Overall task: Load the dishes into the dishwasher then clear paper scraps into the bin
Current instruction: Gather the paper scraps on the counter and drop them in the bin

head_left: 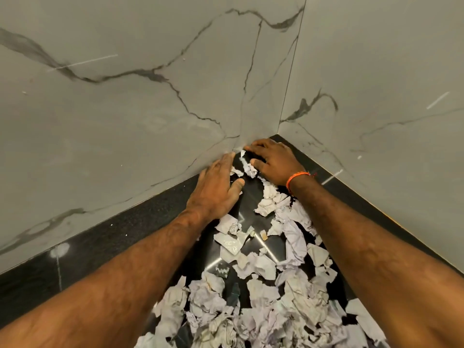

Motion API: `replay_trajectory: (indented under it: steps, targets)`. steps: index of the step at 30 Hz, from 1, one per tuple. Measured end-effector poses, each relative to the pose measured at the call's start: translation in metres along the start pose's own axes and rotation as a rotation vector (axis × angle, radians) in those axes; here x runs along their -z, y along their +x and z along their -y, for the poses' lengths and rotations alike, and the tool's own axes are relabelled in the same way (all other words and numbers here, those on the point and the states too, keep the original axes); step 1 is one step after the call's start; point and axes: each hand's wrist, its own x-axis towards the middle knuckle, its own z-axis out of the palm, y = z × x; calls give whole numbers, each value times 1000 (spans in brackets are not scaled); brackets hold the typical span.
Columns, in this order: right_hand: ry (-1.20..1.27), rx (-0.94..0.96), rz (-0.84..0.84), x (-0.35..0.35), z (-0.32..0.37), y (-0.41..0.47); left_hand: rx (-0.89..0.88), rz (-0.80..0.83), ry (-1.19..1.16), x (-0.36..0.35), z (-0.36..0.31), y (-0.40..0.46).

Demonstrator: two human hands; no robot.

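Both hands reach into the far corner where the grey marble-veined wall tiles (150,109) meet the glossy black stone counter (100,244). The left hand (216,187) lies flat, fingers straight, grasping nothing, set like a wall on the left; the right hand (273,163), orange thread (297,175) at the wrist, curls its fingers over a small crumpled white scrap (248,169), though I cannot tell if it truly pinches it. I judge they are raking stragglers toward the near heap of crumpled white paper scraps (263,305) between the forearms; no bin or dishwasher in sight.

Both forearms are bare, and an orange thread band (297,177) circles the right wrist.
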Motion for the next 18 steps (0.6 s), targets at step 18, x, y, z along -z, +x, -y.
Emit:
replay_trajectory:
  steps: [18]
  targets:
    - [503,-108,439,33,113,-190,-72,413,-101,49,-41,-165]
